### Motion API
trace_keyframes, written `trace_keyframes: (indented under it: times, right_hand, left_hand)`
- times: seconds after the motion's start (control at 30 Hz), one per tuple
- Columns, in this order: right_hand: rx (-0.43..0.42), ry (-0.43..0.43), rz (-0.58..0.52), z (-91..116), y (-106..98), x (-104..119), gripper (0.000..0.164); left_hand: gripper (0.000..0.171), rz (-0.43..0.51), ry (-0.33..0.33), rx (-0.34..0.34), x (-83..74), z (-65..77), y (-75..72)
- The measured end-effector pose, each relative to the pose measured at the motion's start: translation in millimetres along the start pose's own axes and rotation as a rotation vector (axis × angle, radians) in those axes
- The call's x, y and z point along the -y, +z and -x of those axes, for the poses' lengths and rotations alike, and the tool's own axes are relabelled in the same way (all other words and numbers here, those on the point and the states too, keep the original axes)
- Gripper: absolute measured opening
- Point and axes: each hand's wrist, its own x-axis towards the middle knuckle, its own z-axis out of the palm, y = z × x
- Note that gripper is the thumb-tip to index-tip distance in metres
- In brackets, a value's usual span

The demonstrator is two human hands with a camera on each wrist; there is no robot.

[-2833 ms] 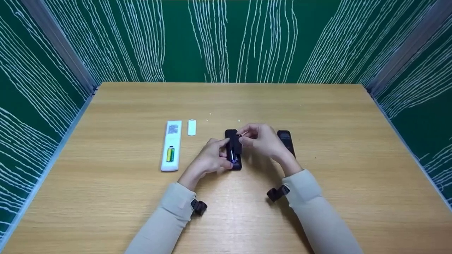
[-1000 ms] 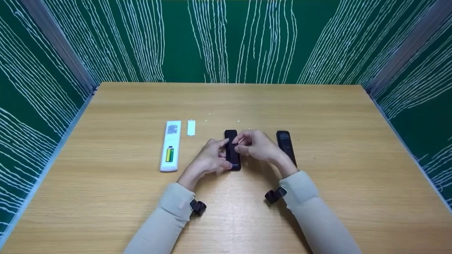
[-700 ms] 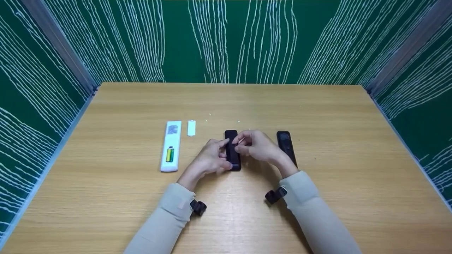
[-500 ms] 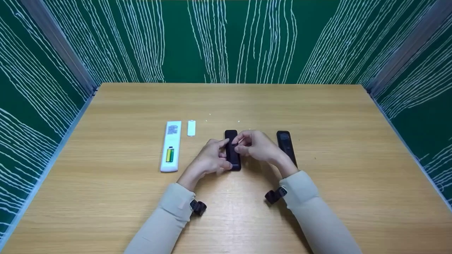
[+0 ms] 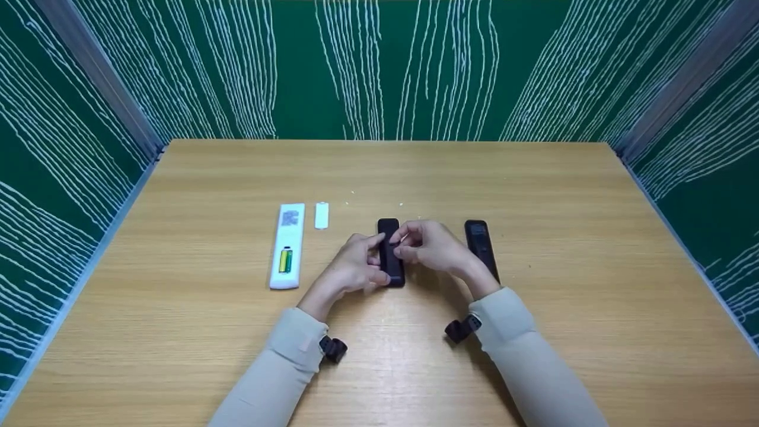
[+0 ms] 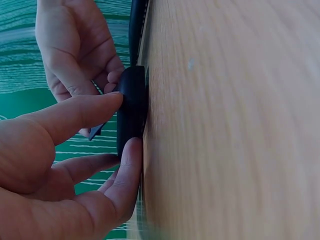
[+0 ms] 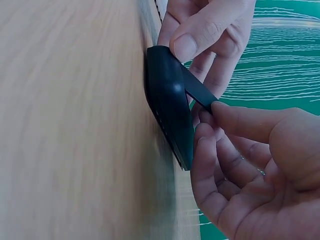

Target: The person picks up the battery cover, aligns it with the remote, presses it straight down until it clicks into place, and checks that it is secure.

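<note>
A black remote control (image 5: 388,226) lies back side up on the table, and my left hand (image 5: 353,265) grips it by its left side with thumb and fingers. In the left wrist view the thumb and fingers press on the end of the remote (image 6: 132,112). My right hand (image 5: 436,244) pinches a thin black battery cover (image 7: 199,93) between thumb and fingers. The cover is tilted, one end against the remote's back and the other raised, as the right wrist view shows. From above, the cover hides the battery compartment.
On the left lies a white remote control (image 5: 287,237) with batteries (image 5: 286,260) exposed in its back. Its white battery cover (image 5: 321,215) lies beside it. Another black remote (image 5: 480,244) lies to the right, partly behind the right wrist. Small white crumbs dot the wooden table (image 5: 379,166).
Since 2.8 seconds ago the black cover has come from the right over the compartment, hiding the batteries. My right hand shifted slightly nearer to me. Over the last second almost nothing moves.
</note>
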Motion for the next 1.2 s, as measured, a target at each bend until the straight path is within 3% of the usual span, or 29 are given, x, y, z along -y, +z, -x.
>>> trace_keyframes:
  times: [0.53, 1.2]
  right_hand:
    - [-0.036, -0.041, 0.087, -1.3, 2.9, -2.9, 0.014]
    - [-0.054, -0.022, 0.115, -2.8, 4.5, -4.6, 0.015]
  left_hand:
    - [0.102, -0.008, -0.007, -0.007, 0.8, -0.1, 0.8]
    - [0.101, 0.011, -0.012, 0.011, 1.2, -0.9, 1.6]
